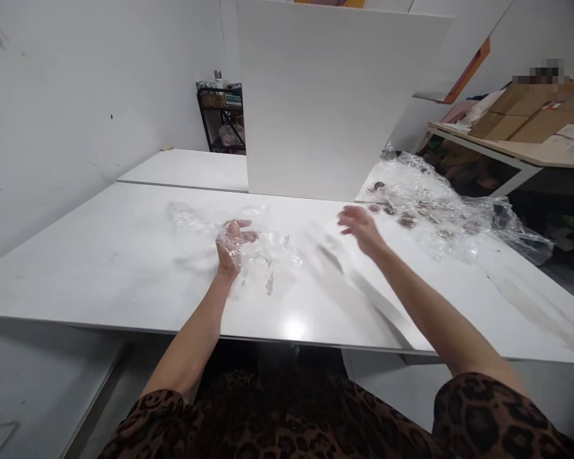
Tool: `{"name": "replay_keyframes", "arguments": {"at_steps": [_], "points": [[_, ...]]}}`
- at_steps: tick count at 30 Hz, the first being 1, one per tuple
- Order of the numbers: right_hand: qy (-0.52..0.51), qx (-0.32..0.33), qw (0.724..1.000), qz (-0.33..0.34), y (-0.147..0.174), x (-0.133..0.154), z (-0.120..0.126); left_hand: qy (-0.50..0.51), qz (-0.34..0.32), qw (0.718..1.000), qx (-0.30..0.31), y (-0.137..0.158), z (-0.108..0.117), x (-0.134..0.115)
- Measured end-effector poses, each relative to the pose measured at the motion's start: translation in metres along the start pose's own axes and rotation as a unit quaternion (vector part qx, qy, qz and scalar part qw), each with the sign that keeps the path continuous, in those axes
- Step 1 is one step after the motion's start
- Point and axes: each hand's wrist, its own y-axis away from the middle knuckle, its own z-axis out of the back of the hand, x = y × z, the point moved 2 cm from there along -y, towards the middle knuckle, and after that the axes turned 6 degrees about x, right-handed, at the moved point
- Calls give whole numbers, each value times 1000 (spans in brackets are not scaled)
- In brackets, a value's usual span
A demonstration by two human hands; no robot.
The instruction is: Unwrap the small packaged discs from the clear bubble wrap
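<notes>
Film of clear, crumpled plastic (251,254) is already draped about the left hand (230,245), grip unclear; the right hand (358,228) is held empty, fingers apart; a dark-flecked clear plastic heap (433,207) is left untouched.

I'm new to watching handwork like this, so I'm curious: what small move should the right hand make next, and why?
Probably move the right hand over to the clear plastic film and pinch a loose part: the film lies crumpled over and around the left hand, while the right, apart from it, seems to hold nothing.
</notes>
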Motion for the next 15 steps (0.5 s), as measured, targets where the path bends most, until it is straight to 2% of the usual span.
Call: {"name": "replay_keyframes", "arguments": {"at_steps": [2, 4, 6, 8, 9, 11, 13, 15], "points": [[13, 164, 986, 18, 50, -9, -33, 13, 47, 995, 90, 15, -20, 0], [27, 269, 962, 30, 95, -10, -55, 9, 91, 972, 216, 34, -45, -2], [30, 322, 946, 35, 127, -7, -63, -14, 97, 932, 349, 52, -71, -6], [33, 342, 939, 16, 144, -4, -58, -48, 59, 891, 447, 63, -90, -12], [37, 335, 941, -1, 148, -2, -51, -69, 27, 881, 467, 65, -96, -15], [42, 275, 960, -29, 145, 2, -27, -105, -24, 887, 449, 62, -100, -18], [34, 148, 988, -35, 129, 9, 9, -109, -29, 916, 385, 55, -95, -12], [28, -13, 999, -32, 104, 21, 54, -100, 14, 943, 316, 47, -85, 1]]}}
